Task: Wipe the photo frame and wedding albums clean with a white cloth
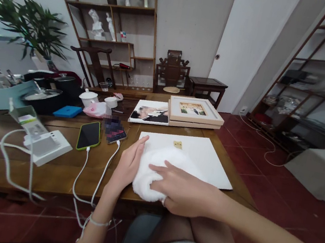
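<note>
A flat white board (203, 156) lies on the wooden table in front of me, with a small tan patch (178, 145) near its far edge. My right hand (178, 185) grips a bunched white fluffy cloth (151, 184) and presses it on the board's near left part. Its thumb side and some fingertips sink into the cloth. At the board's left edge, my left hand (130, 161) rests with its fingers stretched out and close together, next to the cloth. The cloth hides the board's near left corner.
Behind the board are stacked frames (195, 112) and a photo print (151, 113). To the left lie a green-edged phone (89, 136), another phone (114, 130), white cables (76, 181), an opened white box (47, 147) and a pot (42, 98).
</note>
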A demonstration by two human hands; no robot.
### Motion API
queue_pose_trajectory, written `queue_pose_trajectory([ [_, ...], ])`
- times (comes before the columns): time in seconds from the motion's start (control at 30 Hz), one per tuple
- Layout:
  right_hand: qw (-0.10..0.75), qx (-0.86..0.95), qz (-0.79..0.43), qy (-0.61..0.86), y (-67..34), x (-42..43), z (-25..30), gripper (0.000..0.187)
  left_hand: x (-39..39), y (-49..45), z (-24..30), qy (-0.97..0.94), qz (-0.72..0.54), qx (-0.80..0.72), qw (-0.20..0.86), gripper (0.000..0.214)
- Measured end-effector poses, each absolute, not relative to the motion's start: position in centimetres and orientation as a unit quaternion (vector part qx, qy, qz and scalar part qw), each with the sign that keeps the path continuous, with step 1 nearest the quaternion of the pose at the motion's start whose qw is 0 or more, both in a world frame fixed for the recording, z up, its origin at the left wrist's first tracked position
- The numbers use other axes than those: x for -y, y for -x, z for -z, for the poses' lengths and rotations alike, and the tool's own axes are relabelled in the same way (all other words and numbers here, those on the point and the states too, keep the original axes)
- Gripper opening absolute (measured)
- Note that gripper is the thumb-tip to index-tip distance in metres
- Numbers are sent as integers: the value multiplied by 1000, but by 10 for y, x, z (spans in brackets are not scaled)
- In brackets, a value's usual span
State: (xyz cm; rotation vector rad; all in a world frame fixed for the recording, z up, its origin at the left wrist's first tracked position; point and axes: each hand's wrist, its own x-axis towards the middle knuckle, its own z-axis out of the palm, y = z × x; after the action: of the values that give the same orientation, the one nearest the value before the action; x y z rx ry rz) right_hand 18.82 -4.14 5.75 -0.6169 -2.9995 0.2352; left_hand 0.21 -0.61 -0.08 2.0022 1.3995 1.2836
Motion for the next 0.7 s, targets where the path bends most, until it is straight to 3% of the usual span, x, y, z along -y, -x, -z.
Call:
queue_pose_trajectory([
  [0.3,0,906,-48,420,-208,-16,-60,25,1,-2,8,-767,-352,-522,121,33],
  [0.53,17,928,-88,361,-164,-79,-70,31,3,-1,9,-780,-331,-519,110,30],
  [0.7,14,942,-98,321,-132,-86,-74,24,1,1,11,-782,-330,-519,103,29],
])
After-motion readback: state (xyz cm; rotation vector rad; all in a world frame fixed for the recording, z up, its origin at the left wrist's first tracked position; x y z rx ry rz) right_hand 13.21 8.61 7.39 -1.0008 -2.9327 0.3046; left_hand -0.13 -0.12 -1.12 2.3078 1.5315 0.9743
